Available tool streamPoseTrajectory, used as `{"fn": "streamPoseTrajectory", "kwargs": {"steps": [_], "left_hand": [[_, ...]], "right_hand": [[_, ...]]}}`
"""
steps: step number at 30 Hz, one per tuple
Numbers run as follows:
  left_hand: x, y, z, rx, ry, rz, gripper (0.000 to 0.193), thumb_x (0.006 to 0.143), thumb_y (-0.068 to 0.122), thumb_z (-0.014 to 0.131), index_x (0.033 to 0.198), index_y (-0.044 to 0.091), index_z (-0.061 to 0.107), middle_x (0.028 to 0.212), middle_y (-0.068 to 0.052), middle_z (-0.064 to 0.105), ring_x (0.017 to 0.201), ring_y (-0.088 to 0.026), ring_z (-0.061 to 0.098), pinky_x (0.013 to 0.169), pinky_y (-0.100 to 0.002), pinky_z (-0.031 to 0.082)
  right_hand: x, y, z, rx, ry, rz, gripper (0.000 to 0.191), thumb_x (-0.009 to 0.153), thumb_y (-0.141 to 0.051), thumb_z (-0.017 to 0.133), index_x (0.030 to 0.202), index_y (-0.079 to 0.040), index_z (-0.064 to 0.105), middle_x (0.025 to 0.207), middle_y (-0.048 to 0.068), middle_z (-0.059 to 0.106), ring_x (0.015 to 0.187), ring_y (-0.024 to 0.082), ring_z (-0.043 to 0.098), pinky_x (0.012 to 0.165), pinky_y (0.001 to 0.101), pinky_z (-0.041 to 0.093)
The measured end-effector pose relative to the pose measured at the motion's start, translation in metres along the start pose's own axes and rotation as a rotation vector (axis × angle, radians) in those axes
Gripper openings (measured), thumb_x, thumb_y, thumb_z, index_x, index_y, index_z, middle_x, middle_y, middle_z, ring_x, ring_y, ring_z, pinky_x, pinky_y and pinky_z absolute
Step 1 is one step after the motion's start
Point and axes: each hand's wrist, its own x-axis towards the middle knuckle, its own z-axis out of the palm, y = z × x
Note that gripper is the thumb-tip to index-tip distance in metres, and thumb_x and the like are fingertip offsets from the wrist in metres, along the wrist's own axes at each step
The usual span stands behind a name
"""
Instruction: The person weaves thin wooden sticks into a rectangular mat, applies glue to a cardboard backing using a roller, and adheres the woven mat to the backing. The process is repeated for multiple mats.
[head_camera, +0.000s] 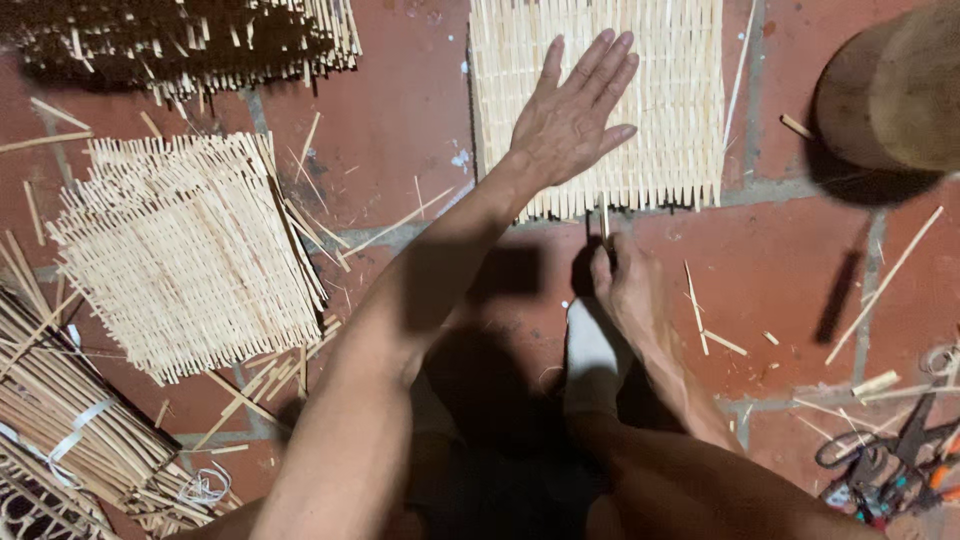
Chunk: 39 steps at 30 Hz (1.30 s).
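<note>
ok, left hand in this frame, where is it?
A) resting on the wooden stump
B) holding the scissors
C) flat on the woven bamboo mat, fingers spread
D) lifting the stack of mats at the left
C: the left hand lies palm-down, fingers spread, on the woven mat, while the right hand grips a strip at the mat's near edge.
</note>
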Motion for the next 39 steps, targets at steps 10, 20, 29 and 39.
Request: {"fn": "streamPoseTrajectory", "kwargs": {"steps": [10, 20, 29, 39], "left_hand": [[0.01, 0.02, -0.01, 0.029, -0.005, -0.004, 0.076, 0.106, 0.057, 0.041, 0.164, 0.01, 0.025, 0.172, -0.01, 0.012, 0.159, -0.026, 0.006, 0.125, -0.064, 0.004], [0.018, 0.04, 0.014, 0.017, 0.042, 0.009, 0.077, 0.109, 0.059, 0.038, 0.165, 0.008, 0.024, 0.173, -0.008, 0.013, 0.159, -0.023, 0.009, 0.129, -0.063, 0.006], [0.019, 0.043, 0.002, 0.029, -0.013, 0.001, 0.08, 0.105, 0.061, 0.04, 0.164, 0.01, 0.024, 0.172, -0.008, 0.013, 0.158, -0.024, 0.009, 0.126, -0.064, 0.006], [0.039, 0.073, 0.007, 0.043, -0.015, -0.041, 0.078, 0.108, 0.061, 0.034, 0.166, 0.01, 0.021, 0.173, -0.007, 0.008, 0.159, -0.021, 0.003, 0.129, -0.064, 0.004]], "right_hand": [[-0.016, 0.027, -0.039, 0.018, 0.108, 0.133, 0.012, 0.099, -0.012, 0.066, 0.1, 0.0, 0.065, 0.076, 0.024, 0.067, 0.064, 0.036, 0.07, 0.055, 0.046, 0.052], [-0.004, 0.042, -0.034, -0.022, 0.075, 0.092, 0.01, 0.097, -0.011, 0.067, 0.1, -0.002, 0.066, 0.076, 0.027, 0.065, 0.071, 0.046, 0.067, 0.06, 0.0518, 0.051], [-0.011, 0.042, -0.043, -0.006, 0.112, 0.078, 0.009, 0.098, -0.011, 0.068, 0.101, -0.002, 0.067, 0.078, 0.027, 0.064, 0.072, 0.045, 0.067, 0.059, 0.049, 0.052], [-0.008, 0.054, -0.06, -0.063, 0.146, 0.082, 0.008, 0.099, -0.009, 0.066, 0.1, -0.002, 0.066, 0.08, 0.026, 0.066, 0.073, 0.045, 0.067, 0.06, 0.0504, 0.051]]}}
